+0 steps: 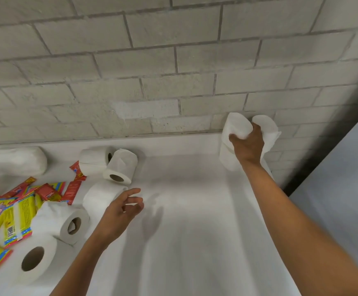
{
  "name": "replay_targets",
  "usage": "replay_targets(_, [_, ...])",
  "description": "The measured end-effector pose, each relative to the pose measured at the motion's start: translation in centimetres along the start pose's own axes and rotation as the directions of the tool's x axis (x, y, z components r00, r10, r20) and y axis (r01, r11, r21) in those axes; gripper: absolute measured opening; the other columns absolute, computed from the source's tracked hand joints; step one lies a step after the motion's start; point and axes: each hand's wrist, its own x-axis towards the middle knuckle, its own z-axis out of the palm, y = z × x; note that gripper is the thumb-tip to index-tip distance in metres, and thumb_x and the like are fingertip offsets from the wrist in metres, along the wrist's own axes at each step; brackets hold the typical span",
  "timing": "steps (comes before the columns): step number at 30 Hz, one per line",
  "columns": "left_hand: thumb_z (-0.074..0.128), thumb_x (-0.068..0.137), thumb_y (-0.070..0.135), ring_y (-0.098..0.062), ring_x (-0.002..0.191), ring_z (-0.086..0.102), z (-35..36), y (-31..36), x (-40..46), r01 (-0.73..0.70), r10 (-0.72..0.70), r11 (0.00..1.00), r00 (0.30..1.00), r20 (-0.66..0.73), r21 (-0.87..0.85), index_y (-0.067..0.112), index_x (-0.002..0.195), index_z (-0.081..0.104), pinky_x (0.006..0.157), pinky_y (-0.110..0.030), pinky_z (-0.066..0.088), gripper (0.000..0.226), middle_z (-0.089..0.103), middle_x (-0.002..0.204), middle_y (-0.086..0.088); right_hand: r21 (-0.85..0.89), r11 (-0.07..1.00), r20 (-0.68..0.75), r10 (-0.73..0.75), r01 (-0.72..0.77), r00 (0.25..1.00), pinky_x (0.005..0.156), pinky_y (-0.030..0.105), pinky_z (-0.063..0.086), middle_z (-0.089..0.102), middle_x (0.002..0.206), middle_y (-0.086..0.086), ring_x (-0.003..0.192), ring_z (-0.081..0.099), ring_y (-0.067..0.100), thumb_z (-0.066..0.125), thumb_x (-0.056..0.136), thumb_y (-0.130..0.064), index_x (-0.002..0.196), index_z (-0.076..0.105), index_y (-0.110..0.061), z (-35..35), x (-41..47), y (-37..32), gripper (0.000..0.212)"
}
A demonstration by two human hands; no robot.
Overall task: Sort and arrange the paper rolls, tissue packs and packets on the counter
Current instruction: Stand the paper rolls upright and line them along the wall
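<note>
My right hand [247, 146] grips a white paper roll [236, 127] at the counter's far right, against the brick wall, with another white roll [266, 129] just behind it. My left hand [121, 212] hovers over the counter with fingers loosely spread and holds nothing. It is beside a lying roll [101, 195]. Several more rolls lie at the left, including a pair [120, 165] near the wall and a large one [37, 258] near the front. Yellow tissue packs [13, 216] and red packets [72, 189] lie in a heap at the far left.
A white wrapped bundle [22, 160] lies at the back left by the wall. The white counter [195, 210] runs from the grey brick wall [152, 71] to its right edge [280, 189], beyond which a grey floor drops away.
</note>
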Motion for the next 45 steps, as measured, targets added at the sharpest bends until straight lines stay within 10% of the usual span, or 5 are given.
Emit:
replay_targets(19, [0.065,0.093,0.035,-0.009,0.099,0.069,0.2,-0.2,-0.4,0.008,-0.008,0.999,1.0,0.002,0.052,0.035,0.127,0.057,0.088,-0.031,0.058,0.036,0.069,0.11,0.01,-0.077,0.997,0.027,0.029,-0.027,0.999,0.103,0.044,0.044,0.055,0.134,0.006,0.124,0.052,0.03,0.079,0.076,-0.031,0.139,0.043,-0.012,0.0,-0.6,1.5,0.075])
replay_targets(29, [0.065,0.091,0.025,-0.026,0.11,0.059,-4.4,-0.6,2.6,0.042,0.142,0.896,0.916,-0.374,0.443,0.02,0.122,0.065,0.092,-0.033,0.046,0.031,0.065,0.122,-0.006,-0.084,0.969,0.155,0.245,-0.234,0.957,0.111,0.043,0.037,0.033,0.155,0.011,0.14,0.037,0.03,0.076,0.082,-0.035,0.155,0.018,-0.017,-1.0,-4.8,3.8,0.096])
replay_targets(45, [0.053,0.085,0.066,-0.04,0.134,0.043,-8.4,-3.9,8.4,0.363,-0.277,0.721,0.932,-0.234,0.591,0.019,0.152,0.024,0.108,-0.052,0.04,0.087,0.044,0.147,-0.015,-0.175,0.97,0.351,0.221,-0.168,0.91,0.099,0.034,0.041,0.041,0.146,0.009,0.128,0.049,0.029,0.071,0.088,-0.031,0.148,0.038,-0.02,2.0,-15.7,3.8,0.07])
